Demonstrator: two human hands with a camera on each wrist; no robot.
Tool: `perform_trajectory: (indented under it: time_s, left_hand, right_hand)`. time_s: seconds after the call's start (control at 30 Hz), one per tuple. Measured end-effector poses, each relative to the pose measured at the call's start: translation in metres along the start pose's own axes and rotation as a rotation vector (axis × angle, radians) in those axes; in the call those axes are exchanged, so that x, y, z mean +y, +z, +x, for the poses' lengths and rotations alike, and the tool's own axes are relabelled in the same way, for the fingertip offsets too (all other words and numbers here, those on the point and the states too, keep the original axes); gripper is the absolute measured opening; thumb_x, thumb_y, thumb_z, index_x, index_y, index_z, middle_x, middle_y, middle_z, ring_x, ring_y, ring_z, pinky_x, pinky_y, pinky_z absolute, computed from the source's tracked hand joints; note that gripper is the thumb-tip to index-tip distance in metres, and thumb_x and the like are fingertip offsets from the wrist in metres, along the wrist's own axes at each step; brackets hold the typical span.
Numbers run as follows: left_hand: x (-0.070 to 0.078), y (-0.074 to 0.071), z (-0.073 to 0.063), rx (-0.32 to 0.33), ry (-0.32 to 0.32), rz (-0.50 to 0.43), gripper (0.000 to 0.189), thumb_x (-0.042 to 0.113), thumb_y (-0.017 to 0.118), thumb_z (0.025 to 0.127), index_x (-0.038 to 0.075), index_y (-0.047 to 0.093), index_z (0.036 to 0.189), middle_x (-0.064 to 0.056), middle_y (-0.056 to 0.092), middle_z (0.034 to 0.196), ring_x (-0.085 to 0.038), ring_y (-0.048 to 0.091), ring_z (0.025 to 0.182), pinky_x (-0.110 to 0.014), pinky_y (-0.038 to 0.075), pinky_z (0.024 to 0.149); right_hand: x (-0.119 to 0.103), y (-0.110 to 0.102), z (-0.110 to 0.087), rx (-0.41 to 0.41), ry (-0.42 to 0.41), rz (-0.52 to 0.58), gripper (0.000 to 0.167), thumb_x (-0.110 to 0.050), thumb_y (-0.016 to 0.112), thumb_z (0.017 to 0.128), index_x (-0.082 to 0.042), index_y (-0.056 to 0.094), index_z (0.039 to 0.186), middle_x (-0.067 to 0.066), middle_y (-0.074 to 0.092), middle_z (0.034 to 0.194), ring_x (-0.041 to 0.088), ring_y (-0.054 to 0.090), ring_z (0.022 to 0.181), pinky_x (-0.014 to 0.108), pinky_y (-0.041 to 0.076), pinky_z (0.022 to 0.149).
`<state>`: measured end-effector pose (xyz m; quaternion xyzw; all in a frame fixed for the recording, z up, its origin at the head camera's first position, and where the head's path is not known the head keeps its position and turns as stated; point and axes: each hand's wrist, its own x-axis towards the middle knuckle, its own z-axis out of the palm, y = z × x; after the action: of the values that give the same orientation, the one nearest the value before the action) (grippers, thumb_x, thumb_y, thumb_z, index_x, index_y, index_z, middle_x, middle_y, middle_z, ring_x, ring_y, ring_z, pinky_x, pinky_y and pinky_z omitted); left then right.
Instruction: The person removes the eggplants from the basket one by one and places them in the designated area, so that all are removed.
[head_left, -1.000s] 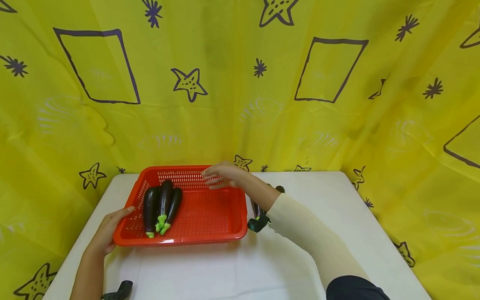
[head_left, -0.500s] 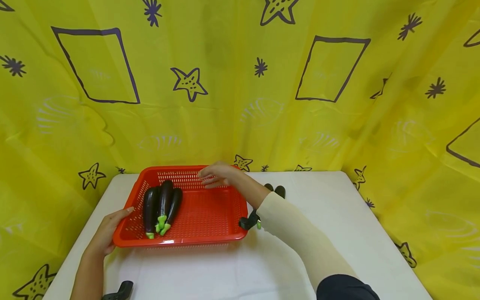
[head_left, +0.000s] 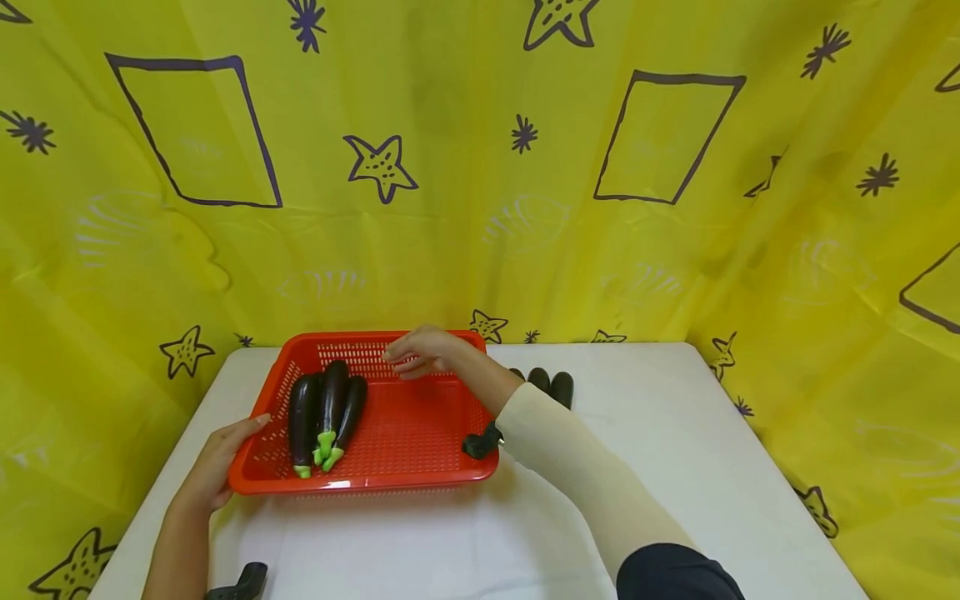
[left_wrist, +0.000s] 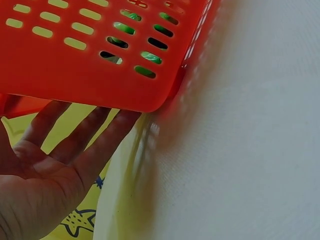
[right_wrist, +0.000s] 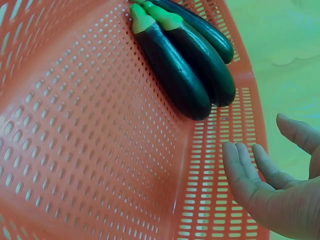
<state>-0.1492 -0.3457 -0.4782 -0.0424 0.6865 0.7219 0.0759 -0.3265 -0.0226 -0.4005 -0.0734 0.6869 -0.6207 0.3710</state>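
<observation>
A red perforated basket [head_left: 420, 478] sits slightly tilted on the white table, with three dark eggplants [head_left: 332, 404] lying side by side in its left part, green stems toward me. My left hand [head_left: 213, 462] grips the basket's left rim, thumb over the top; in the left wrist view its fingers reach under the rim. Over the basket's back right part hovers my right hand [head_left: 423, 350], holding nothing. Its fingers, loosely bent, face the eggplants [right_wrist: 185, 60] in the right wrist view. On the table right of the basket are more eggplants [head_left: 562, 388], partly hidden by my right forearm.
The white table [head_left: 660, 433] extends to the right and in front of the basket. A yellow patterned curtain [head_left: 442, 250] stands close behind and on both sides of it. Black wrist devices [head_left: 482, 442] are worn on both arms.
My right hand has drifted left over the basket toward the eggplants inside, uncovering more of the eggplants on the right. The left hand and basket stay put.
</observation>
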Motion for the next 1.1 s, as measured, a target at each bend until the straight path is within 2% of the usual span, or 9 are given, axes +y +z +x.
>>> perform_trajectory:
  time_s: [0.2,0.4,0.6,0.77,1.0,1.1]
  left_hand:
    - [-0.001,0.001,0.0,-0.002,-0.015,-0.009,0.031,0.029,0.048,0.113,0.009,0.062,0.133,0.004,0.076,0.108,-0.022,0.078,0.093,-0.042,0.064,0.075]
    - [-0.001,-0.001,-0.002,-0.003,-0.017,-0.008,0.032,0.029,0.048,0.113,0.008,0.061,0.134,0.004,0.076,0.108,-0.022,0.078,0.093,-0.041,0.064,0.076]
    - [0.0,-0.001,0.0,-0.015,-0.011,0.01,0.038,0.029,0.047,0.113,0.004,0.056,0.139,0.005,0.075,0.109,-0.023,0.078,0.094,-0.042,0.064,0.076]
    - [0.002,-0.002,0.002,-0.019,-0.014,-0.004,0.034,0.029,0.046,0.114,0.008,0.06,0.136,0.005,0.075,0.109,-0.021,0.077,0.093,-0.041,0.064,0.077]
    - [-0.001,-0.002,0.0,-0.017,-0.016,-0.011,0.026,0.029,0.046,0.114,0.016,0.064,0.129,0.005,0.076,0.108,-0.021,0.078,0.093,-0.042,0.064,0.076]
    - [0.0,-0.001,0.001,-0.01,-0.019,-0.014,0.026,0.03,0.047,0.113,0.017,0.064,0.128,0.005,0.076,0.108,-0.021,0.078,0.092,-0.041,0.064,0.075]
  right_hand:
    - [0.005,0.006,0.008,-0.032,-0.007,0.01,0.045,-0.001,0.068,0.101,0.008,0.057,0.144,0.018,0.062,0.143,0.043,0.056,0.134,0.05,0.053,0.106]
    - [0.01,0.017,0.012,-0.098,-0.021,0.056,0.048,0.0,0.065,0.103,0.009,0.052,0.148,0.019,0.058,0.147,0.044,0.055,0.135,0.054,0.046,0.111]
    - [0.011,0.024,0.018,-0.094,-0.02,0.074,0.047,0.001,0.066,0.102,0.01,0.052,0.147,0.02,0.06,0.143,0.045,0.057,0.133,0.053,0.049,0.108]
    - [0.015,0.028,0.025,-0.091,-0.015,0.104,0.046,0.0,0.065,0.103,0.01,0.053,0.146,0.02,0.06,0.144,0.043,0.059,0.132,0.052,0.05,0.108]
    - [0.021,0.032,0.032,-0.067,-0.003,0.121,0.045,-0.003,0.07,0.101,0.009,0.057,0.143,0.015,0.069,0.129,0.036,0.067,0.122,0.049,0.053,0.105]
    - [0.02,0.032,0.032,-0.062,-0.003,0.128,0.044,-0.002,0.071,0.1,0.008,0.059,0.142,0.012,0.07,0.127,0.034,0.067,0.121,0.047,0.052,0.106]
